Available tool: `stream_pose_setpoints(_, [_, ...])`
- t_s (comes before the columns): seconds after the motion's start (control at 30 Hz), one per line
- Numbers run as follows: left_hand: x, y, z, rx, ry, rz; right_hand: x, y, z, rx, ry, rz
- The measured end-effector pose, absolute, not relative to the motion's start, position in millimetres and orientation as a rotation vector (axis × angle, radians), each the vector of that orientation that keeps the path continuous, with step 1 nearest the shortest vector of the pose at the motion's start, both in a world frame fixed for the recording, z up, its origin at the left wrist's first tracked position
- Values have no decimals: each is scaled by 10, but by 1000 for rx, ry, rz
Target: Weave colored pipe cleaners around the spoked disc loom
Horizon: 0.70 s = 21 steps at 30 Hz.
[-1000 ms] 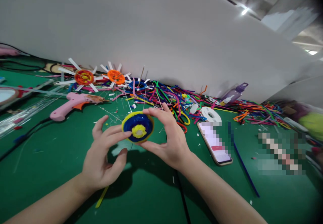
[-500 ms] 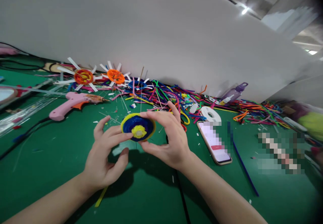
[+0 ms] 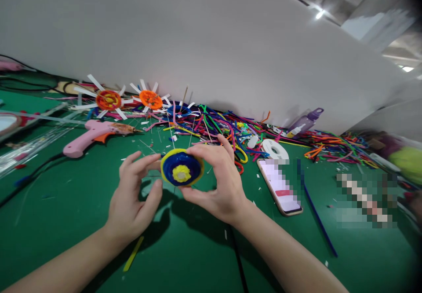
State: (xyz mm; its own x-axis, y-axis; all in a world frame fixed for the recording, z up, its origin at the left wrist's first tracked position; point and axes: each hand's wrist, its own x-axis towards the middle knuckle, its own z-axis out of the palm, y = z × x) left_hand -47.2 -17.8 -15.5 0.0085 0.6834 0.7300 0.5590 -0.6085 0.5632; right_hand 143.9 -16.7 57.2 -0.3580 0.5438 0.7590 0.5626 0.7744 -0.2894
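A round blue and yellow disc (image 3: 169, 168) with a yellow centre and a pale spot faces the camera above the table. My right hand (image 3: 221, 183) grips its right side, thumb below and fingers on the upper edge. At the disc's left edge is my left hand (image 3: 136, 196), its thumb apart from the fingers; its fingertips are near or against the rim, partly behind it. Thin clear strands stick out around the disc.
A pink glue gun (image 3: 89, 138) lies at the left. Orange discs with white strips (image 3: 150, 100) and a heap of coloured pipe cleaners (image 3: 211, 126) line the wall. On the right are a phone (image 3: 280, 187), a white tape roll (image 3: 275, 150) and a purple bottle (image 3: 305, 121).
My left index finger has drawn back from the disc's yellow centre to its left edge. The disc has shifted slightly right, still in my right hand.
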Motion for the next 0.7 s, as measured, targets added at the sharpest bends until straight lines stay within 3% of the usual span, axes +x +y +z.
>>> stream_pose_setpoints(0.43, [-400, -166, 81, 1427, 1328, 1694, 1430, -154, 558, -872, -2090, 6])
stream_pose_setpoints(0.7, [-471, -105, 145, 1538, 1304, 1604, 1570, -70, 666, -814, -2041, -46])
